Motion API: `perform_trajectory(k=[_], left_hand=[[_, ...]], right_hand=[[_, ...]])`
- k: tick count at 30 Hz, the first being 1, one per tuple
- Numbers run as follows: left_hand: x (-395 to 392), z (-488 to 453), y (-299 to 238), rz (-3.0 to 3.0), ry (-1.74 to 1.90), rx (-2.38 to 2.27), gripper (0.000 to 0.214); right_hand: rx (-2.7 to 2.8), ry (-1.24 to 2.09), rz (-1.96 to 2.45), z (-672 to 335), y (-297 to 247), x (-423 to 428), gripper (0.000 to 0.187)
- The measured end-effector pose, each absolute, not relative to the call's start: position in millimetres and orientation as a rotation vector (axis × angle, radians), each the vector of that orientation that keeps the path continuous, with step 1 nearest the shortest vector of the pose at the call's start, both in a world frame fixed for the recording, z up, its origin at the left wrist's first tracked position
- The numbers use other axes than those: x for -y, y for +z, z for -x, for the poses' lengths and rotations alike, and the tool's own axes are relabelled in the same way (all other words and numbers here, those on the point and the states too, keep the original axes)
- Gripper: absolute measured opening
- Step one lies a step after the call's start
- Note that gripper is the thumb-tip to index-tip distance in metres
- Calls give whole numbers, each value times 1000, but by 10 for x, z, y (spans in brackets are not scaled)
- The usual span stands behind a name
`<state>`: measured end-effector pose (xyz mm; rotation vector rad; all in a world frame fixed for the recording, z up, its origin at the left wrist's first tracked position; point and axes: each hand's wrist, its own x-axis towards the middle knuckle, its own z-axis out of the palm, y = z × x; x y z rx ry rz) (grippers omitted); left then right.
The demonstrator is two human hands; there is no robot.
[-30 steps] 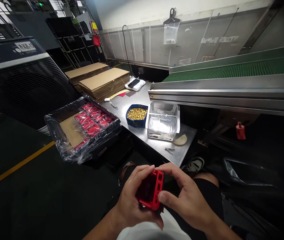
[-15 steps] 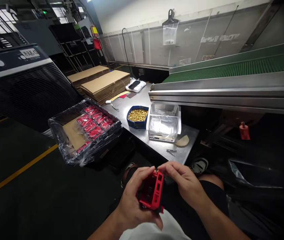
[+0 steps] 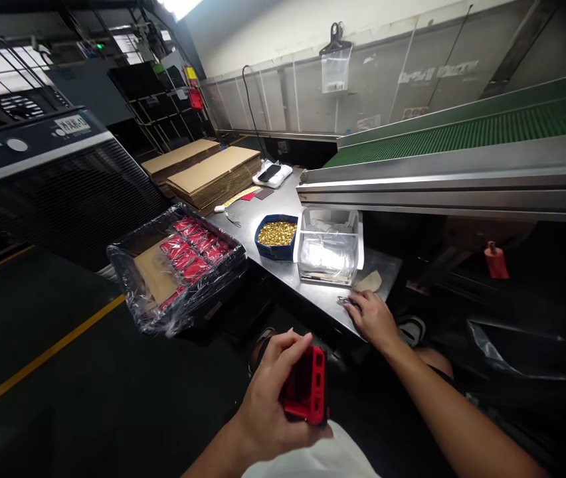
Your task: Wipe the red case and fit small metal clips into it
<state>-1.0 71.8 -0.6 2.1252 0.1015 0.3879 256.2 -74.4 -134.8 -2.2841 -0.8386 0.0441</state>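
Hands apart. L hand [image 3: 266, 411] low at 6 o'clock, fingers wrapped round a red plastic case [image 3: 307, 392], which stands upright w/ rectangular cut-outs facing up toward the head cam. Contents of case can't be seen from here. R hand [image 3: 370, 318] at approx 1 o'clock, resting at near edge of steel table [image 3: 273, 199], fingertips [image 3: 357, 304] on or just over small metal pieces [image 3: 345, 301], poss. tweezers, too small to tell. Can't tell if R hand has hold of them. Tan pad [image 3: 371, 282] just beyond R hand.

Progress, as things lie: black tray [image 3: 228, 262] at 10 o'clock, lined w/ clear film [image 3: 128, 279], holds several red packs [image 3: 188, 249] grouped at far side, exact count hidden by film. Cardboard sheet [image 3: 156, 272] lies bare on near-left part of tray, no packs on it. Blue tub [image 3: 268, 249] at 12 o'clock well filled w/ brass-coloured small parts [image 3: 276, 232]. Clear plastic box [image 3: 330, 216] beside it, some film or bags inside, hard to make out. Flattened cardboard stacks [image 3: 208, 172] at far end of table. Green belt conveyor [image 3: 462, 136] runs along 2 o'clock side, nothing visible on it.
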Motion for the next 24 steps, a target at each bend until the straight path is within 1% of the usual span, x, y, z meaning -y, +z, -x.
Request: perform_trajectory(k=[3,7,9,14,18,19,22,24], left_hand=[[-707,-22,14,-2193,442,-32,93],[-707,-61,70,-2293,544,41,90],[-713,-74,102,-2325,583,82,86],[-742,-71,143,-2312,622,130,83],[-751,-28,138,-2290,647,128,85],[-748,-17,137,-2281,651,124,86],[-733,4,139,-2241,640,118,88],[-717,6,146,-2213,632,128,89]], right_hand=[[801,-24,2257,-2560,-1307,750,39],[829,23,2215,-2478,-1252,775,30],[825,73,2161,-2391,-1143,787,29],[790,190,2003,-2059,-505,849,30],[795,282,1823,-1764,62,969,20],[779,299,1777,-1700,166,1002,20],[699,334,1682,-1555,361,1081,29],[681,339,1654,-1500,412,1110,29]])
